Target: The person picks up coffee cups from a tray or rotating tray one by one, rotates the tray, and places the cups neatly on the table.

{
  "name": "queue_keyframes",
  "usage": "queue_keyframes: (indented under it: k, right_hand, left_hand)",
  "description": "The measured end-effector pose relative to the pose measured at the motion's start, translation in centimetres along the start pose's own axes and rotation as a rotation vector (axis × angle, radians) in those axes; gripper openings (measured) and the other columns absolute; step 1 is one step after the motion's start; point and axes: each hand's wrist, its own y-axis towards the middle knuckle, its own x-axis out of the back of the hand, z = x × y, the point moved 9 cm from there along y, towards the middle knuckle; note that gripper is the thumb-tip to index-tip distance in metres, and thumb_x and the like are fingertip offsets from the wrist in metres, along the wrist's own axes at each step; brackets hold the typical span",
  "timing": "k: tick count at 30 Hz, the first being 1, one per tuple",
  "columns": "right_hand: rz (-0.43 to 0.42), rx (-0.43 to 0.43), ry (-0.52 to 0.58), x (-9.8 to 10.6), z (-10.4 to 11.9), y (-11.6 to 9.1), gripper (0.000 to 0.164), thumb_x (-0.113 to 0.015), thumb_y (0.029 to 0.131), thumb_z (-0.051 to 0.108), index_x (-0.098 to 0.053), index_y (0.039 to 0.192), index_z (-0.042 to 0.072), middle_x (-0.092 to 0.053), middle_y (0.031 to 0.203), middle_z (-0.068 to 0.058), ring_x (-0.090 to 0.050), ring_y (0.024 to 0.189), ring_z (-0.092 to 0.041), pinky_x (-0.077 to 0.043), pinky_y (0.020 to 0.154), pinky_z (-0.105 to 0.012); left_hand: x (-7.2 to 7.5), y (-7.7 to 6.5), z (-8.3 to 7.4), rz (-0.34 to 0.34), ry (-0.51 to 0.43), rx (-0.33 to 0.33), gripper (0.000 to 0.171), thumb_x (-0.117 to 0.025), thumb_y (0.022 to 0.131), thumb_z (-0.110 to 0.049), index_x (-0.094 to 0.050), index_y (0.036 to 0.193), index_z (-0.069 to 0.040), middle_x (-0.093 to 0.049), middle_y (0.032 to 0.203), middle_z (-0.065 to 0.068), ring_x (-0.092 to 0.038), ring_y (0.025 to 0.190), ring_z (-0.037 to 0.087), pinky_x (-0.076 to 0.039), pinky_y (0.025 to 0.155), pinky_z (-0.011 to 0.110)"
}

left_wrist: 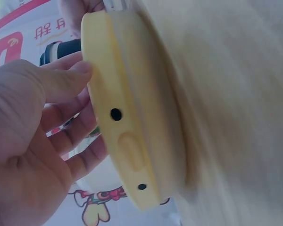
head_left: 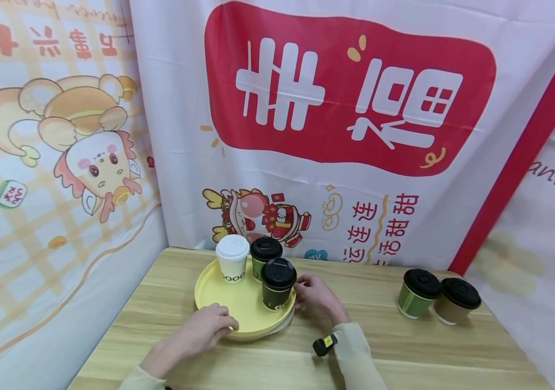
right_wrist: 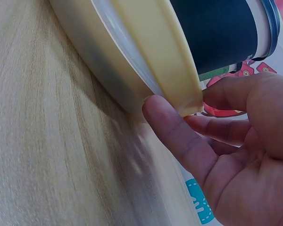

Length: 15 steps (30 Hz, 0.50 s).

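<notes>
A round yellow tray (head_left: 230, 311) sits on the wooden table over a paler round base (right_wrist: 104, 52), with a whitish line between the layers. On it stand a white paper cup (head_left: 233, 265) with a white lid, a green cup (head_left: 258, 266) and a black cup (head_left: 275, 295), both with black lids. My left hand (head_left: 204, 329) pinches the tray's near-left rim, thumb on the edge and fingers over the inner side. At the right rim, beside the black cup, my right hand (head_left: 317, 295) holds the tray between thumb and fingers.
Farther right on the table (head_left: 355, 352) stand a green cup (head_left: 415, 297) and a brown cup (head_left: 454, 303), side by side under black lids. Printed cloths hang behind (head_left: 180, 135) and on both sides. A small black device (head_left: 324, 345) is on the right sleeve.
</notes>
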Motion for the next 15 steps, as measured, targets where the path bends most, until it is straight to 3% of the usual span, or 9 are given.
queue_keyframes:
  k: [8, 15]
  right_hand:
    - [0.002, -0.001, -0.015, 0.0, -0.5, 0.1, 0.023, -0.049, 0.094, 0.013, -0.052, 0.108, -0.005, -0.064, 0.080, -0.016, -0.065, 0.073, -0.037, -0.054, 0.065, -0.049]
    - [0.001, 0.000, 0.002, 0.0, -0.1, 0.0, 0.023, -0.048, 0.094, 0.012, -0.052, 0.109, -0.005, -0.064, 0.081, -0.017, -0.064, 0.076, -0.041, -0.054, 0.066, -0.050]
  left_hand:
    - [-0.1, 1.2, -0.5, 0.085, -0.089, 0.012, 0.012, -0.065, 0.085, -0.021, -0.070, 0.095, -0.020, -0.062, 0.087, -0.011, -0.055, 0.080, 0.005, -0.048, 0.072, 0.023]
    - [-1.0, 2.9, -1.4, 0.085, -0.129, 0.057, 0.018, -0.063, 0.087, -0.027, -0.065, 0.102, -0.018, -0.059, 0.087, -0.006, -0.052, 0.076, 0.006, -0.046, 0.068, 0.021]
